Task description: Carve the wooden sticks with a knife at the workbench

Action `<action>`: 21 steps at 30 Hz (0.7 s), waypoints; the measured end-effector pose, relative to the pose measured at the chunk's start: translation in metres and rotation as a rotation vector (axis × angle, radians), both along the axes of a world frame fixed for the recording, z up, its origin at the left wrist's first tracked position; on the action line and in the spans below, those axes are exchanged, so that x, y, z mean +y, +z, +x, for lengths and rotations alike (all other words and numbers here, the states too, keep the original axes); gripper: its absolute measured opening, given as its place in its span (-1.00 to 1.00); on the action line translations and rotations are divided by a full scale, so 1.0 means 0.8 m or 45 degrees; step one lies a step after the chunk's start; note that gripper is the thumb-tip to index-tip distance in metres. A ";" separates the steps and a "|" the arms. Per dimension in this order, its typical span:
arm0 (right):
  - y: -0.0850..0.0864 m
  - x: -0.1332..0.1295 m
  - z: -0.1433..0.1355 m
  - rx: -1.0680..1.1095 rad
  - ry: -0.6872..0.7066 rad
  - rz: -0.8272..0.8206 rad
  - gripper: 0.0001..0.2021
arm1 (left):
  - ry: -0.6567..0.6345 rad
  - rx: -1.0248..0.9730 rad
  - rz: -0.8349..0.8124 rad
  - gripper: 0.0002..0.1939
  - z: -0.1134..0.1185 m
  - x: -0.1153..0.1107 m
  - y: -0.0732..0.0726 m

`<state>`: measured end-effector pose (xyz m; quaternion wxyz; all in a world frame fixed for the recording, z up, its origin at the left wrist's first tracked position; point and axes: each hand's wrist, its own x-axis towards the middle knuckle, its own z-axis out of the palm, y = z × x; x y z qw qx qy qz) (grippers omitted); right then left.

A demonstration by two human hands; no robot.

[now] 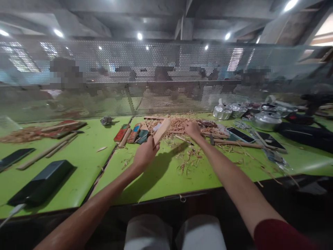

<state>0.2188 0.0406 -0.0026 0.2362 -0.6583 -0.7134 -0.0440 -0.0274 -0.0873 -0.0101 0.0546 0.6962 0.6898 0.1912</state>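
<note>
My left hand (146,152) is closed around the lower end of a flat, pale wooden piece (162,130), which tilts up and to the right above the green table (153,189). My right hand (192,128) reaches over the pile of wood shavings (179,123) at the table's back. Its fingers look bent and closed, and whatever they may hold is too small to make out. Left of the wooden piece lie a red box (121,133), a short wooden stick (125,138) and a dark green cloth (142,136).
At the right are metal pots (267,120), a phone (240,134), a tablet-like device (270,140) and a black bag (304,134). A black case (41,182) and long sticks (47,152) lie at the left. A perforated screen (145,93) stands behind, with people beyond.
</note>
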 end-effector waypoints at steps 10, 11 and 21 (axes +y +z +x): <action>0.020 -0.070 -0.035 0.140 0.593 0.196 -0.67 | -0.074 -0.634 -0.017 -0.81 -0.001 0.003 -0.013; 0.019 -0.077 -0.042 0.099 0.624 0.200 -0.68 | -0.088 -0.687 -0.032 -0.81 0.001 0.000 -0.012; 0.011 -0.059 -0.066 -0.138 0.600 0.258 -0.63 | 0.011 -0.451 -0.028 -0.75 -0.019 -0.015 -0.010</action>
